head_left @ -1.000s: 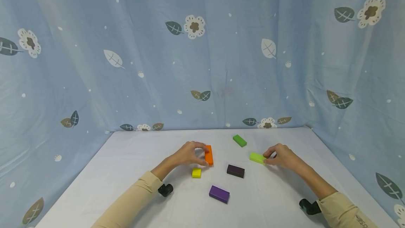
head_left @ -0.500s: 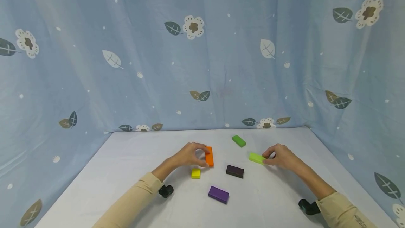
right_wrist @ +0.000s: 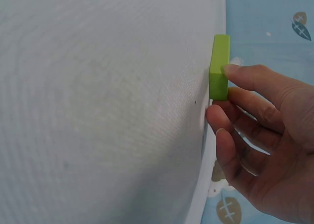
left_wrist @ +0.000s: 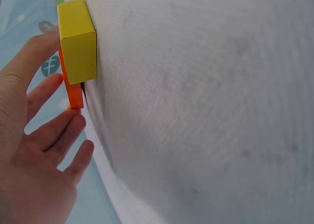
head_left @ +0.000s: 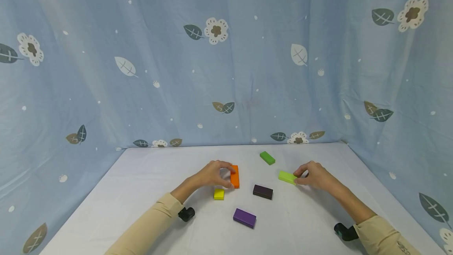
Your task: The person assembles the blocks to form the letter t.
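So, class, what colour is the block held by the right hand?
The block is lime green; the right wrist view shows it best.

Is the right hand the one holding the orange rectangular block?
No, the right hand pinches the lime-green rectangular block; the left hand grips the orange block.

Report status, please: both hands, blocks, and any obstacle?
Left hand grips orange block. Right hand pinches lime block. Yellow block close to left hand.

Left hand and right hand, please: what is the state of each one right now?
Left hand: closed, holding the orange block.
Right hand: closed, pinching one end of the light green block.
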Demonstrator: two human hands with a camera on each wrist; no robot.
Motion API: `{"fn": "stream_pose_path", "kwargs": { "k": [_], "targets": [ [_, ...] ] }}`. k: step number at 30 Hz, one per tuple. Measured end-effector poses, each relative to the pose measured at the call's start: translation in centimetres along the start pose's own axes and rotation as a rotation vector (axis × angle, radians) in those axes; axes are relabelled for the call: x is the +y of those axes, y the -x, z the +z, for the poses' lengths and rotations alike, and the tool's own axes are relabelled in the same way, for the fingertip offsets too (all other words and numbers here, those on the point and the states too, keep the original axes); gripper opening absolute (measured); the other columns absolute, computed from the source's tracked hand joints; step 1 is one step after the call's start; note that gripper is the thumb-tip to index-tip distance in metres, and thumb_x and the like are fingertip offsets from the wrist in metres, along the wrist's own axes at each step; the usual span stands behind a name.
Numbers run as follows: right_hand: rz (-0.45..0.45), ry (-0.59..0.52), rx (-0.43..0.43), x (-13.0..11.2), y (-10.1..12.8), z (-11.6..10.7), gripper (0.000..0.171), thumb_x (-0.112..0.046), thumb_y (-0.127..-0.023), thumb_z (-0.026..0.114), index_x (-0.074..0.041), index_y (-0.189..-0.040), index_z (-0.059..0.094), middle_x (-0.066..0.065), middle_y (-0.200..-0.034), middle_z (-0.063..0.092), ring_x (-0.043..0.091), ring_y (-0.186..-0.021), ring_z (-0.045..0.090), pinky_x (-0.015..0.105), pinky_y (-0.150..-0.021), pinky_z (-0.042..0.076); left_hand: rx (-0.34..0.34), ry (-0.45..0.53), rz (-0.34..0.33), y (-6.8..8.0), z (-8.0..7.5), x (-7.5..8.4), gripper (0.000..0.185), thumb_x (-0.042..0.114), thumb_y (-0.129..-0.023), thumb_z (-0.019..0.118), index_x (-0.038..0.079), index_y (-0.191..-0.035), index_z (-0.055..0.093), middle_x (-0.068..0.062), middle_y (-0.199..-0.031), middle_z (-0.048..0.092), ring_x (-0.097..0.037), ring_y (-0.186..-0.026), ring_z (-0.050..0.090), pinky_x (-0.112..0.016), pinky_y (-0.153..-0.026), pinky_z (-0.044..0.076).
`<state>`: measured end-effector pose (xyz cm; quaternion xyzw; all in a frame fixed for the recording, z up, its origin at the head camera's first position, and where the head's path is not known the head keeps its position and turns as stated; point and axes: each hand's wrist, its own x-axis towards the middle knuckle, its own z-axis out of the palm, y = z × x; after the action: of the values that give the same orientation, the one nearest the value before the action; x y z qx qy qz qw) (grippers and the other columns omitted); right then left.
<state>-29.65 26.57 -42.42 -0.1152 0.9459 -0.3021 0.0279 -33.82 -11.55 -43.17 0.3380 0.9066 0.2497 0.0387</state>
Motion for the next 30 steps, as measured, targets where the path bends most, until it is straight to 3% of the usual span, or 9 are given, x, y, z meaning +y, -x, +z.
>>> {"fn": "stream_pose_path", "kwargs": {
  "k": [30],
  "targets": [
    [-0.003,0.003,0.007,-0.04,-0.05,0.10,0.023,-0.020,-0.072,0.074,-0.009,-0.092,0.070,0.001,-0.087,0.067,0.010,-0.071,0.059,0.024,-0.056,0.048,-0.067,0.004,-0.024,0.17,0.16,0.43,0.052,0.042,-0.069,0.076,0.027,-0.115,0.059,0.003,-0.133,0.051,-0.021,-0.125,0.043,-0.046,-0.104,0.035]
  ]
}}
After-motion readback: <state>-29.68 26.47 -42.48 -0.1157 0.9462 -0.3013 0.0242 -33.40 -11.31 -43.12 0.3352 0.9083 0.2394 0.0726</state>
